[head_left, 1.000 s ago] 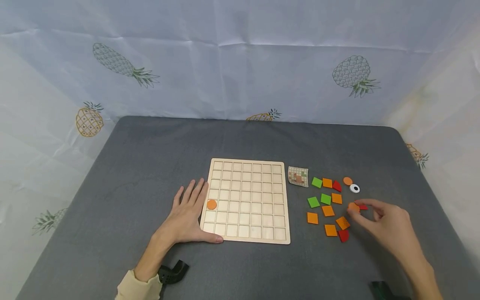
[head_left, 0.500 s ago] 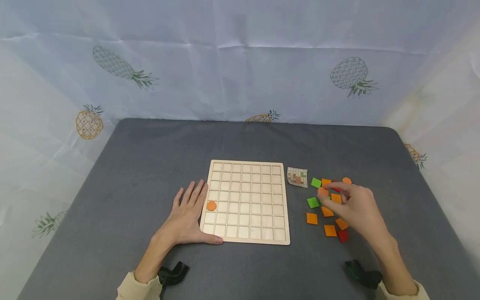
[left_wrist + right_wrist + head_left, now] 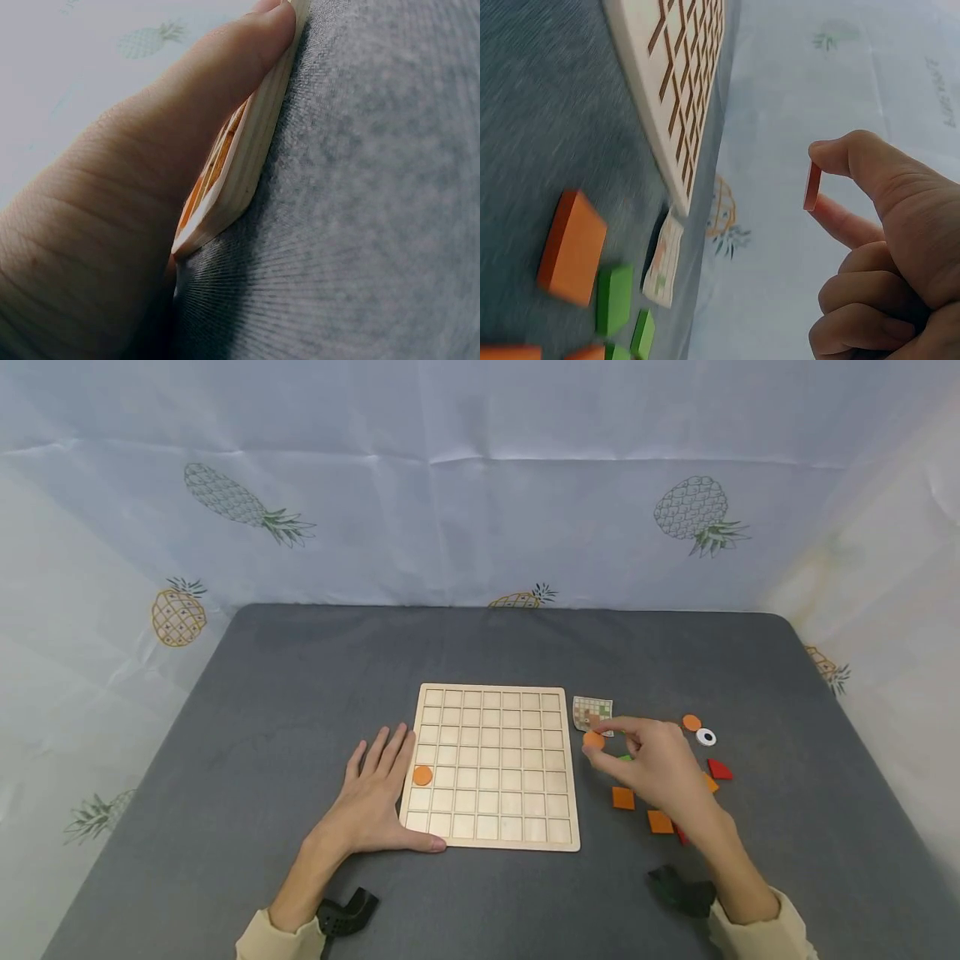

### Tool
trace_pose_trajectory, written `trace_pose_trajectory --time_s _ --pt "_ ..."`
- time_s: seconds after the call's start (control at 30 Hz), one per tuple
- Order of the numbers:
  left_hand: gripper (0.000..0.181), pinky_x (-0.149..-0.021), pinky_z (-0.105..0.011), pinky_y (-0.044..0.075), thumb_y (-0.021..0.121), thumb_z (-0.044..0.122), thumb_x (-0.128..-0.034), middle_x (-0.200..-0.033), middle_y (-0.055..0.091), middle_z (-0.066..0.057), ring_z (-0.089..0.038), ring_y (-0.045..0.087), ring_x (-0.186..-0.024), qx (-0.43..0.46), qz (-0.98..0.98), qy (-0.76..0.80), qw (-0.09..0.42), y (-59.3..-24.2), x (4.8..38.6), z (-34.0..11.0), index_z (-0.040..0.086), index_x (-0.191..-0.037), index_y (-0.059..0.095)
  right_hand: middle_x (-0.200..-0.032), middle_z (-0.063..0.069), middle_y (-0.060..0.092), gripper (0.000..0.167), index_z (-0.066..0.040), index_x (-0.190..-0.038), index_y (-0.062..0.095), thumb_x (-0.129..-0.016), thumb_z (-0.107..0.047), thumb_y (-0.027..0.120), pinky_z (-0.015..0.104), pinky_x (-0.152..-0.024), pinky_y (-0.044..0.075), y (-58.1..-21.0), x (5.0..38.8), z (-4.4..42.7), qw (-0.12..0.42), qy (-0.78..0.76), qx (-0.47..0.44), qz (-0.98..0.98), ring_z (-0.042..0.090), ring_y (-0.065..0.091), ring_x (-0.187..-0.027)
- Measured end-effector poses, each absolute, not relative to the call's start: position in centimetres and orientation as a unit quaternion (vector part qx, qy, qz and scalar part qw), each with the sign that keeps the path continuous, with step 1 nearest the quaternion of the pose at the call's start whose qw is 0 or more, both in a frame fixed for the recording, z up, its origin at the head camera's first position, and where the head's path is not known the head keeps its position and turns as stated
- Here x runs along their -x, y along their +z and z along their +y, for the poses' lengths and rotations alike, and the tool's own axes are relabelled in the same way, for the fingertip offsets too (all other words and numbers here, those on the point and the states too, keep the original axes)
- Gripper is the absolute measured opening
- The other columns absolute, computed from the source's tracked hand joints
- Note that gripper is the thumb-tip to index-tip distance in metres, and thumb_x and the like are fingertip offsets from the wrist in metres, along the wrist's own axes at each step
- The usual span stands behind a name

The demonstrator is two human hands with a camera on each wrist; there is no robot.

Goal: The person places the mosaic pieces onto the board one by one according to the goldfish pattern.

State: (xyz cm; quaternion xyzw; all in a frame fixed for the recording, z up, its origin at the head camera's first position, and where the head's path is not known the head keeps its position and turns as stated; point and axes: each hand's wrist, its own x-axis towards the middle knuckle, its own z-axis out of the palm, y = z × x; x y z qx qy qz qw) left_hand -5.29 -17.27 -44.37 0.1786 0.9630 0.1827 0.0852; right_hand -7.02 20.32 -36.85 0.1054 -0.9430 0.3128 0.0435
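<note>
A pale wooden grid board (image 3: 491, 768) lies flat on the grey table, with one orange disc (image 3: 422, 775) in a cell of its left column. My left hand (image 3: 371, 806) rests at the board's lower left corner, fingers straight and spread along the left edge, thumb along the front edge. In the left wrist view the thumb (image 3: 225, 60) touches the board's rim (image 3: 251, 169). Just right of the board, my right hand (image 3: 660, 768) pinches a second orange disc (image 3: 593, 740) between thumb and forefinger, raised off the table. Its other fingers (image 3: 870, 300) are curled.
A small printed pattern card (image 3: 588, 710) lies beside the board's right edge. Farther right are orange squares (image 3: 623, 798), a red quarter-round piece (image 3: 720, 769), another orange disc (image 3: 692, 722) and a white ring piece with a black centre (image 3: 706, 737). Green pieces (image 3: 615, 298) are partly hidden by my right hand.
My right hand has lifted the orange disc from among the loose pieces and carried it left, near the card and board. The left hand stays in place at the board.
</note>
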Motion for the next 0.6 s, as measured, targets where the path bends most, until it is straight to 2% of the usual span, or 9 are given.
trace_pose_trajectory --time_s 0.27,0.6 --pt "0.152 -0.123 -0.068 0.006 0.076 0.087 -0.0552 -0.174 0.008 -0.015 -0.042 0.007 -0.160 -0.177 0.963 0.188 0.085 -44.4 5.3 -17.2 0.007 -0.165 0.009 -0.052 -0.010 0.020 0.025 -0.010 -0.108 0.079 -0.087 -0.023 0.080 0.019 -0.046 0.014 -36.7 8.1 17.5 0.015 0.326 -0.134 -0.936 0.003 0.013 -0.044" --pt "0.151 -0.123 -0.067 0.006 0.077 0.086 -0.0555 -0.174 0.008 -0.015 -0.041 0.007 -0.160 -0.176 0.963 0.184 0.085 -44.3 5.3 -17.2 0.008 -0.166 0.008 -0.051 -0.008 0.025 0.022 -0.013 -0.105 0.080 -0.087 -0.026 0.079 0.021 -0.047 0.015 -36.8 9.7 12.5 0.013 0.320 -0.175 -0.931 0.008 0.020 -0.044"
